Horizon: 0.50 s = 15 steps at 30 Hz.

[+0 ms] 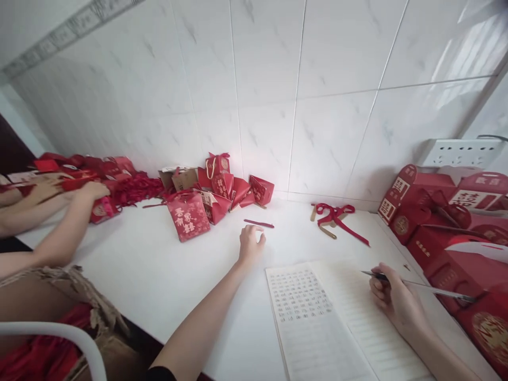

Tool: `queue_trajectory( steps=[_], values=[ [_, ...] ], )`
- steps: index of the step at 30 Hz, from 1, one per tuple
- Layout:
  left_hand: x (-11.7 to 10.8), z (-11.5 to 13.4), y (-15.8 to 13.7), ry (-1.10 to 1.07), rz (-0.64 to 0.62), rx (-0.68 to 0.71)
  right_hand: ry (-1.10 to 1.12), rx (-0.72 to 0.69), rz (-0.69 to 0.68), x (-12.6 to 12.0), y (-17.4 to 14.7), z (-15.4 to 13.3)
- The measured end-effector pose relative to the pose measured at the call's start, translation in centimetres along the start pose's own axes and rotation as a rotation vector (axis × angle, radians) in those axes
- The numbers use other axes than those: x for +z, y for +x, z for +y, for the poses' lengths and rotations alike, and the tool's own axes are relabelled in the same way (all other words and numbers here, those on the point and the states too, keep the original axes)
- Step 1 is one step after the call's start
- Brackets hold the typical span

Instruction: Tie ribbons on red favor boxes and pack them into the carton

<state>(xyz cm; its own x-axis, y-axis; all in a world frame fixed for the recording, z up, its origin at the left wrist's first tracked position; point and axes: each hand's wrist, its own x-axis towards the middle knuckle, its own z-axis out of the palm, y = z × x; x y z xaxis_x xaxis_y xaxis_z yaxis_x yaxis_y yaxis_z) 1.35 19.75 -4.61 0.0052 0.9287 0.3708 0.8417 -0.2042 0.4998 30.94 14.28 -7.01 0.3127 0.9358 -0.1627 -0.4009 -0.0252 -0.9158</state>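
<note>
My left hand (250, 245) is above the white table with its fingers curved and a gap between thumb and forefinger; nothing shows between them. Just beyond its fingertips lies a thin dark red strip (259, 224). My right hand (399, 304) grips a pen (440, 291), its tip pointing left over an open notebook (349, 317). The notebook's left page carries rows of handwritten characters on its upper part; the right page shows ruled lines, partly covered by my right hand.
Red gift boxes (188, 216) cluster by the tiled wall. Red ribbon with gold strips (335, 218) lies right of centre. More red boxes (432, 238) and a power strip (462, 153) line the right side. At left are other people's arms (63, 233) and a torn cardboard carton (107, 317).
</note>
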Motion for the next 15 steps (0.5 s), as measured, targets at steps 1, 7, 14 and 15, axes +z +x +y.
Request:
queue_trajectory(
  steps=[1,7,14,15],
  values=[
    [-0.7,-0.9,0.2,0.049,0.036,-0.005,-0.017,0.008,-0.001,0.0,0.1,0.1],
    [-6.7,-5.8,3.6,0.288,0.246,-0.064,-0.196,0.034,0.020,-0.1,0.1,0.7],
    [-15.3,-12.1,5.4,0.380,0.508,-0.455,-0.347,0.028,0.013,-0.3,0.3,1.1],
    [-16.1,-12.8,5.0,0.352,0.454,-0.473,-0.372,0.025,0.013,-0.3,0.3,1.2]
  ],
)
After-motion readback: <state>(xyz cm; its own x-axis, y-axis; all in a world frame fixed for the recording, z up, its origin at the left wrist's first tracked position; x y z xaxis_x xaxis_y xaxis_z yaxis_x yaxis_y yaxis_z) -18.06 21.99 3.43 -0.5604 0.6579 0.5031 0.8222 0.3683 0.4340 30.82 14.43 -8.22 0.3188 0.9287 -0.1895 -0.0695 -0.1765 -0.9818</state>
